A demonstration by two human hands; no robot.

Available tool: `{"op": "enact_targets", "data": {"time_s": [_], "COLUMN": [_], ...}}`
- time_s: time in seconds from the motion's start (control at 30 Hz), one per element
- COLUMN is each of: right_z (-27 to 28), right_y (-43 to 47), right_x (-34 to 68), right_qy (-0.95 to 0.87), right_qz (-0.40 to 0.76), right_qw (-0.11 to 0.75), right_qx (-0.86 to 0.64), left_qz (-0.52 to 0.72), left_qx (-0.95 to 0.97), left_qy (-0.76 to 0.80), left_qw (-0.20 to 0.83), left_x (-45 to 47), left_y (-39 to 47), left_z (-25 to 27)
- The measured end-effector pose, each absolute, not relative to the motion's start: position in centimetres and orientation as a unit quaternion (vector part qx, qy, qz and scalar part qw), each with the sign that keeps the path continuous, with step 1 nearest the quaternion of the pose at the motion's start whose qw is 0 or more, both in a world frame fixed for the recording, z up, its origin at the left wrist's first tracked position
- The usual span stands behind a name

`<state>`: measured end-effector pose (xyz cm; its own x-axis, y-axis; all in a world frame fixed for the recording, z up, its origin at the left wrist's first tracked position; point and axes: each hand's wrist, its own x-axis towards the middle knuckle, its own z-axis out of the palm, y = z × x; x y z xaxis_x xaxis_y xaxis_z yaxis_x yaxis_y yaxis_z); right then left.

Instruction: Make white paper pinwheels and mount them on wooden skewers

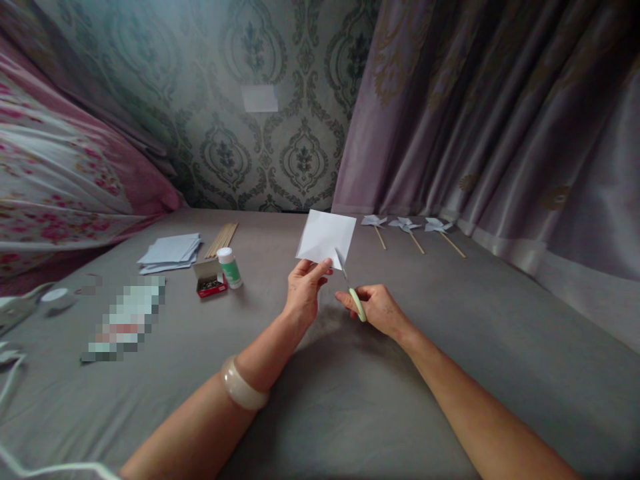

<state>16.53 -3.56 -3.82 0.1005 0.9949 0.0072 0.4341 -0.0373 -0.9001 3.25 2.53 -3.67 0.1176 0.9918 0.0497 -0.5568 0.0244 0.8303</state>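
A white square of paper (326, 235) is pinched by its lower edge in my left hand (306, 283), thumb in front. My right hand (377, 308) grips a pair of scissors (358, 304) with pale green handles. The scissor blades reach up to the paper's lower right corner, and one blade shows against its face. Both hands are raised over the grey cloth surface (320, 413). A pale bangle sits on my left forearm.
To the left are a stack of white paper (170, 252), thin wooden sticks (222, 240), a green-and-white bottle (229, 268) and a small red box (211, 285) of small items. Paper pinwheels (406, 225) on sticks lie at the back right. A white cable (55, 470) runs along the left.
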Motion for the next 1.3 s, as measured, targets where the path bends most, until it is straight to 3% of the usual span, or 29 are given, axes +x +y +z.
{"op": "enact_targets", "data": {"time_s": [1.3], "right_z": [-3.96], "right_y": [-3.53], "right_x": [16.56], "right_qy": [-0.580], "right_qz": [0.331], "right_qw": [0.401], "right_qx": [-0.627], "left_qz": [0.598], "left_qx": [0.368], "left_qy": [0.295], "left_qw": [0.648], "left_x": [3.29], "left_y": [2.47], "left_z": [-3.62]}}
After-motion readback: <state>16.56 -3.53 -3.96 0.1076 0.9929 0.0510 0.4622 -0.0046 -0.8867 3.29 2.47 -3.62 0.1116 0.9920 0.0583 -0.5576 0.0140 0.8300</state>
